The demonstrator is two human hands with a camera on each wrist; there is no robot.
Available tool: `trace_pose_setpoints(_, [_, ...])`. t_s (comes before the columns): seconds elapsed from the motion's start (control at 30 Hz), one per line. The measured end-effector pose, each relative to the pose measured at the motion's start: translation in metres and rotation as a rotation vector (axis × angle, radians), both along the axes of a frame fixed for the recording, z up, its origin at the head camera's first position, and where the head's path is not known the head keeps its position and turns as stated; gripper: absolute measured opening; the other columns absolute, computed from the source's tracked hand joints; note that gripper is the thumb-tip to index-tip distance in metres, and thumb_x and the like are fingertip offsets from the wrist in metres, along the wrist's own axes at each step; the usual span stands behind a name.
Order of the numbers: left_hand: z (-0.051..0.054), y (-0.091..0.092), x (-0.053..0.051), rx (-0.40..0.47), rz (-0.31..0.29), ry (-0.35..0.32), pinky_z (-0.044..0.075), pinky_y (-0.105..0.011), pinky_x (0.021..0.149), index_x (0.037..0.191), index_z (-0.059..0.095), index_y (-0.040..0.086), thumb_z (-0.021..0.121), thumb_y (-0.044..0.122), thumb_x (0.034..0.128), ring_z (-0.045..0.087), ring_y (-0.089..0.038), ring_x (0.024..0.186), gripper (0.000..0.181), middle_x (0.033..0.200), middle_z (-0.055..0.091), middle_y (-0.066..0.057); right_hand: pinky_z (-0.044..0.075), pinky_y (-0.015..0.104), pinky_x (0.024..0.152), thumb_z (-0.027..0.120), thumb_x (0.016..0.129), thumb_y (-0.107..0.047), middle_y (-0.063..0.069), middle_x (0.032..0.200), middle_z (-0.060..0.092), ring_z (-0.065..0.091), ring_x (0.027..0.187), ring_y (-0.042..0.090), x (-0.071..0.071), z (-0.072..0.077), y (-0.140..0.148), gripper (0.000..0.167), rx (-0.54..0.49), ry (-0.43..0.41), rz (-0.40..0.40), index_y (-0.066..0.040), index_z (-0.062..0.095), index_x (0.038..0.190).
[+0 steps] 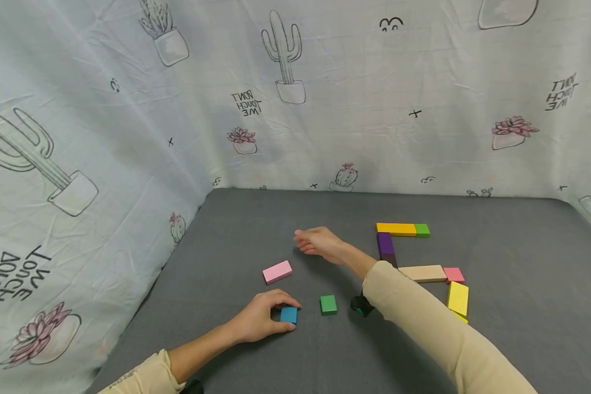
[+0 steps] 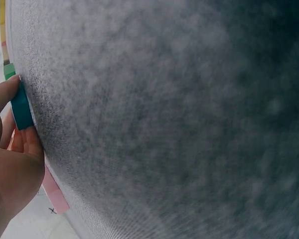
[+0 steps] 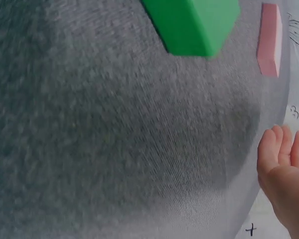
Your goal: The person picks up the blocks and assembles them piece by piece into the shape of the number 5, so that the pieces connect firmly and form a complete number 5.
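My left hand (image 1: 260, 318) pinches a small blue block (image 1: 289, 314) between thumb and fingers, low over the grey tabletop. The left wrist view also shows the thumb and fingertips at opposite ends of this blue block (image 2: 22, 108). Farther out, my right hand (image 1: 321, 242) is held above the cloth with nothing in it, its fingers loosely bent. A pink block (image 1: 277, 272) lies between the two hands, toward the left. To the right of the blue block sits a green block (image 1: 328, 305); in the right wrist view this green block (image 3: 194, 25) looks large and close.
On the right, blocks form an angular line: orange-yellow (image 1: 395, 229), light green (image 1: 422, 230), purple (image 1: 386, 244), beige (image 1: 422, 273), coral-pink (image 1: 454, 274) and yellow (image 1: 458, 298). My right sleeve (image 1: 423, 323) hides part of it. A cactus-print curtain (image 1: 325, 137) borders the table's back and left.
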State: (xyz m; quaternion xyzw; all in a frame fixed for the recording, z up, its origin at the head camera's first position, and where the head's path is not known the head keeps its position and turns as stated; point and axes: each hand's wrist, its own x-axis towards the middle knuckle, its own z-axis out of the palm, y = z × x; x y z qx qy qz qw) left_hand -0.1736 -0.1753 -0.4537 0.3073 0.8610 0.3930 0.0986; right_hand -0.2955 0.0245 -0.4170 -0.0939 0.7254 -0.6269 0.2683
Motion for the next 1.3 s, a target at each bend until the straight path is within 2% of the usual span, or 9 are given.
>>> trace_pose_setpoints(0.23, [0.001, 0.001, -0.001, -0.005, -0.005, 0.008, 0.046, -0.027, 0.081, 0.109, 0.069, 0.010, 0.079, 0.015, 0.0792, 0.054, -0.007, 0.090, 0.032, 0.104, 0.061, 0.005, 0.043, 0.036, 0.094, 0.050, 0.101, -0.026, 0.021, 0.123, 0.057, 0.055, 0.112, 0.030, 0.003, -0.005, -0.015, 0.042, -0.010, 0.046, 0.016, 0.008, 0.055, 0.125])
trace_pose_setpoints(0.63, [-0.001, 0.002, 0.000, 0.006, -0.012, 0.037, 0.046, -0.027, 0.080, 0.108, 0.069, 0.009, 0.080, 0.014, 0.0781, 0.054, -0.006, 0.089, 0.032, 0.102, 0.062, 0.005, 0.047, 0.032, 0.088, 0.053, 0.099, -0.029, 0.015, 0.113, 0.063, 0.059, 0.102, 0.022, 0.013, -0.012, -0.031, 0.039, 0.050, 0.134, 0.061, 0.004, 0.062, 0.118])
trace_pose_setpoints(0.87, [-0.001, 0.001, -0.002, -0.013, -0.001, 0.013, 0.045, -0.027, 0.081, 0.109, 0.069, 0.011, 0.079, 0.016, 0.0791, 0.053, -0.006, 0.089, 0.033, 0.103, 0.061, 0.006, 0.048, 0.032, 0.086, 0.055, 0.098, -0.027, 0.012, 0.106, 0.065, 0.060, 0.097, 0.021, 0.013, -0.015, -0.031, 0.035, 0.067, 0.157, 0.066, 0.002, 0.063, 0.116])
trace_pose_setpoints(1.1, [-0.001, -0.001, -0.001, -0.008, -0.007, 0.012, 0.046, -0.027, 0.080, 0.110, 0.068, 0.010, 0.078, 0.018, 0.0808, 0.053, -0.007, 0.089, 0.032, 0.104, 0.061, 0.004, 0.049, 0.030, 0.076, 0.057, 0.097, -0.026, 0.006, 0.089, 0.065, 0.060, 0.083, 0.016, 0.016, -0.016, -0.033, 0.030, 0.167, 0.238, 0.071, -0.001, 0.066, 0.111])
trace_pose_setpoints(1.3, [0.000, -0.002, 0.000, -0.014, -0.003, 0.006, 0.045, -0.027, 0.081, 0.110, 0.068, 0.011, 0.078, 0.018, 0.0812, 0.053, -0.007, 0.090, 0.031, 0.105, 0.062, 0.005, 0.047, 0.033, 0.082, 0.061, 0.094, -0.023, 0.001, 0.099, 0.065, 0.058, 0.093, 0.016, 0.020, -0.016, -0.036, 0.021, 0.262, 0.319, 0.134, -0.008, 0.069, 0.107])
